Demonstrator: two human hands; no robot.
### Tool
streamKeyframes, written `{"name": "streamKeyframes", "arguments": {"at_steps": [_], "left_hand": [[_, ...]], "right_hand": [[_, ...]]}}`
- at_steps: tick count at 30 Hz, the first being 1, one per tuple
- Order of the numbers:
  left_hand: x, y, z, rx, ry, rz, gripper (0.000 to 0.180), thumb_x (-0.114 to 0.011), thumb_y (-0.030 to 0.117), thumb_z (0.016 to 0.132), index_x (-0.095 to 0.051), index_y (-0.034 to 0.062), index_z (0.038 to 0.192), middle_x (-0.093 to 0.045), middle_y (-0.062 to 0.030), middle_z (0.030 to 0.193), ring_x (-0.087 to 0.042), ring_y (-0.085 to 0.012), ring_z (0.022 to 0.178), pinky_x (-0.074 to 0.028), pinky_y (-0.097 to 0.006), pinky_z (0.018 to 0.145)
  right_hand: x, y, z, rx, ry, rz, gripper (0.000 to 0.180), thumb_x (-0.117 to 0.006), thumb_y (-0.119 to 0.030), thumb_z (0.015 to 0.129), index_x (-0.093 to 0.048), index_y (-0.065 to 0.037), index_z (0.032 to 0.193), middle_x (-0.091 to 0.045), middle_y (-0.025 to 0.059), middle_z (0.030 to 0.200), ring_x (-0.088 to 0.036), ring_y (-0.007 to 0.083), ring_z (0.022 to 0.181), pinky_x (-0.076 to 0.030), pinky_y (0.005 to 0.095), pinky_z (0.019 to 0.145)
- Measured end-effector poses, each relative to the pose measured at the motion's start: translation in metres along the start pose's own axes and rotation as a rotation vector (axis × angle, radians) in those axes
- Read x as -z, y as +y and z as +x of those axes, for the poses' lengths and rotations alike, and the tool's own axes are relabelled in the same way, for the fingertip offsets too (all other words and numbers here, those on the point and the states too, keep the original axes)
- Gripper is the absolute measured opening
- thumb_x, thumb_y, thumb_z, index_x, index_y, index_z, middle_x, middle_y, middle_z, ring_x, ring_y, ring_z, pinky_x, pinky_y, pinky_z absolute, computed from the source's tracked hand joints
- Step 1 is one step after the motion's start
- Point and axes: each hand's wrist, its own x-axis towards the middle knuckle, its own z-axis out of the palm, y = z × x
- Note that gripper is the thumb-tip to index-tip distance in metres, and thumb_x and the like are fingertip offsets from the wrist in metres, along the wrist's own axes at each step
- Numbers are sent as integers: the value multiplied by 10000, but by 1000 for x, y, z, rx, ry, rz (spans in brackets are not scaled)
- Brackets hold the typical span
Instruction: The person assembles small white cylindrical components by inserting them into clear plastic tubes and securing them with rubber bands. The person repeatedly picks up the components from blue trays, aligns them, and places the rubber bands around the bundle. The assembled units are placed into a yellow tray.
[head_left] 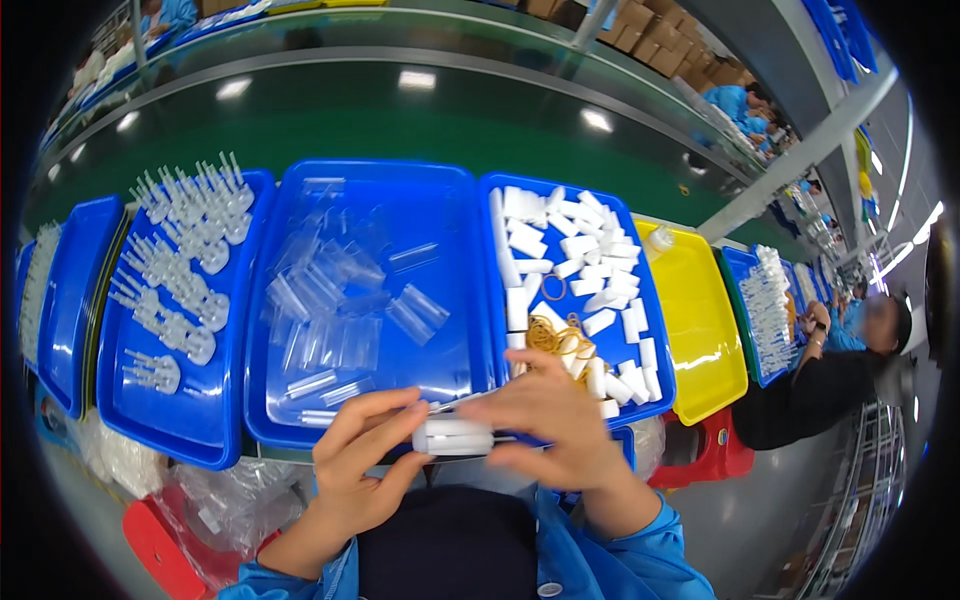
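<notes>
At the near edge of the trays, my left hand (365, 452) pinches a white plastic part (450, 437) with a round end and side-by-side white tubes. My right hand (560, 425) is at the part's other end, its fingertips smeared by motion, so its grip is unclear. A middle blue tray (455, 190) holds clear plastic sleeves (335, 275). In the right blue tray (655, 385) lie white cylinders (605, 270) and a heap of tan rubber bands (545, 332). The left blue tray (190, 435) carries rows of whitish translucent parts with upright prongs (160, 300).
A yellow tray (700, 335) stands to the right, with a small clear piece (660, 238) inside. Behind the trays runs a green conveyor belt (400, 120). A co-worker in black (830, 385) sits at the right. Red stools (165, 545) and plastic bags (235, 500) are below.
</notes>
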Motion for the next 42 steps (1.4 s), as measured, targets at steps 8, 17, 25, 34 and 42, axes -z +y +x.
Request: {"name": "streamKeyframes", "arguments": {"at_steps": [8, 17, 25, 34, 42], "left_hand": [[-1, -1, 1, 109, 36, -408, 344, -711, -55, 793, -628, -76, 1127, -544, -230, 1216, -622, -303, 1099, -593, -354, 848], [5, 5, 5, 174, 77, -406, 470, -720, -117, 756, -577, -83, 1202, -512, -193, 1217, -588, -299, 1148, -549, -390, 953], [4, 2, 3, 138, 60, -383, 487, -752, -95, 737, -597, -80, 1199, -539, -181, 1200, -603, -270, 1119, -531, -381, 977], [6, 1, 0, 118, 107, -325, 471, -753, -87, 736, -616, -67, 1186, -566, -186, 1182, -620, -269, 1098, -575, -358, 909], [7, -1, -1, 87, 111, -326, 481, -762, -69, 737, -614, -57, 1195, -561, -181, 1179, -621, -271, 1092, -584, -362, 902]], "right_hand": [[82, 96, -19, -411, 356, -591, 194, -748, -62, 758, -683, -16, 935, -593, 110, 744, -572, 202, 588, -458, 306, 586], [59, 75, -29, -390, 475, -18, 107, -695, 6, 779, -678, -2, 884, -673, 80, 879, -610, 160, 742, -469, 265, 685], [16, 18, -19, -362, 312, 311, 80, -717, -19, 794, -684, -62, 853, -712, 66, 920, -664, 173, 926, -207, 526, 1133], [3, 11, -17, -318, 266, 365, 165, -715, 41, 762, -684, -58, 890, -709, 87, 967, -664, 178, 945, -207, 503, 1135], [-2, 7, -20, -428, 325, 545, 163, -699, 39, 801, -659, 6, 955, -679, 83, 888, -650, 176, 877, -294, 425, 1109]]}}
